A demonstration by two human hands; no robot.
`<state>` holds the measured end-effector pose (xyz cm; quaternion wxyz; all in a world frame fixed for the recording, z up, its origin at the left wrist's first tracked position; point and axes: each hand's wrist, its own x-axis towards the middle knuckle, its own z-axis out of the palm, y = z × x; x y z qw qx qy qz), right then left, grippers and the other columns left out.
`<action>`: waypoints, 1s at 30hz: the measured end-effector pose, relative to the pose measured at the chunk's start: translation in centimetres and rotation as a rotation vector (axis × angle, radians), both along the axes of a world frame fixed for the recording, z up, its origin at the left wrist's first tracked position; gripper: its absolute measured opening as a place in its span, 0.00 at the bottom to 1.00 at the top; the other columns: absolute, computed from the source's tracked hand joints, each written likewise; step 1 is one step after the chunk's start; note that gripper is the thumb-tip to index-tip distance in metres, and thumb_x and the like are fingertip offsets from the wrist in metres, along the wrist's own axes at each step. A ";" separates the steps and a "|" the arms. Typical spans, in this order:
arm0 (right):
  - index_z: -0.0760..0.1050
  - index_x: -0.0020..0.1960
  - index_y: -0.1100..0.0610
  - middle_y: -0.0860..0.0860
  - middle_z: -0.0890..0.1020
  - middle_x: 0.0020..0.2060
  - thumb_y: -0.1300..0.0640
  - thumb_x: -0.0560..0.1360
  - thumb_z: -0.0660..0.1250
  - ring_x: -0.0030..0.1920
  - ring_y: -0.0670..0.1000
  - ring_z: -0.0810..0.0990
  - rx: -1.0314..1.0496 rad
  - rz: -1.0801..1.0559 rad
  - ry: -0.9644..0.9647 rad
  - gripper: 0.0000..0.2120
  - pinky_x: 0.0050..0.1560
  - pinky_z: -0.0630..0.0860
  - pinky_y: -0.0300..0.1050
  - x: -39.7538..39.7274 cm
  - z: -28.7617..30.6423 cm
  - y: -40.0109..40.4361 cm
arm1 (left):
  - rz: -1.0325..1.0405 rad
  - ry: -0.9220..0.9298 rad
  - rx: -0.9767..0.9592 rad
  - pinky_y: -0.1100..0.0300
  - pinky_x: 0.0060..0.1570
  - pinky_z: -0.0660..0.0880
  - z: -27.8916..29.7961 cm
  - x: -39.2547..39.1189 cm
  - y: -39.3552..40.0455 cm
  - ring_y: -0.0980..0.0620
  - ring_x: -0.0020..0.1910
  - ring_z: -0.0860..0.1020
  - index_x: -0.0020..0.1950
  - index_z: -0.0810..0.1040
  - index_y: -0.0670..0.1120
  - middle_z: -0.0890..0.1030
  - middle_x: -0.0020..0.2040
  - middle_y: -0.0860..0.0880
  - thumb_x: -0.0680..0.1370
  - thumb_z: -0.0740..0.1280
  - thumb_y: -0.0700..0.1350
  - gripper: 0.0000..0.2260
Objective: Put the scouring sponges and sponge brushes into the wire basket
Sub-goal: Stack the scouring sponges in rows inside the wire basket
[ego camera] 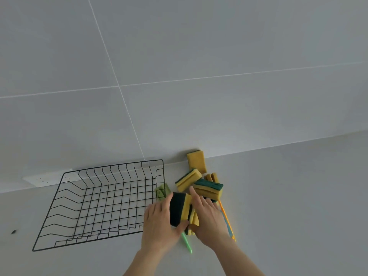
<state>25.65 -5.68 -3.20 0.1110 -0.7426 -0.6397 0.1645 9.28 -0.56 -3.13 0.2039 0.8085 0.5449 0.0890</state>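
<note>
A black wire basket (59, 212) stands on the grey counter at the left, with nothing in it. Just right of it, both hands clasp a stack of yellow-and-dark-green scouring sponges (182, 211): my left hand (159, 226) presses its dark face, my right hand (209, 220) presses the other side. More sponges lie behind: one (188, 180) on its edge, a stacked pair (209, 189), and one (196, 161) leaning on the wall. A green brush handle (187, 244) pokes out under my hands. Orange and blue brush handles (227, 220) lie to the right. A green sponge brush head (162, 190) sits by the basket's right wall.
The tiled wall rises right behind the basket and sponges. A white socket strip (45, 179) is on the wall behind the basket's far left corner. A small dark speck (14, 232) lies on the counter at the far left.
</note>
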 end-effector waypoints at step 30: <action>0.72 0.66 0.48 0.46 0.81 0.50 0.64 0.65 0.81 0.38 0.47 0.83 0.183 -0.401 0.812 0.34 0.36 0.80 0.40 6.7 1.9 -0.2 | -0.016 -0.471 -0.638 0.59 0.43 0.76 5.2 5.4 3.1 0.51 0.51 0.77 0.66 0.66 0.58 0.76 0.54 0.49 0.67 0.74 0.43 0.31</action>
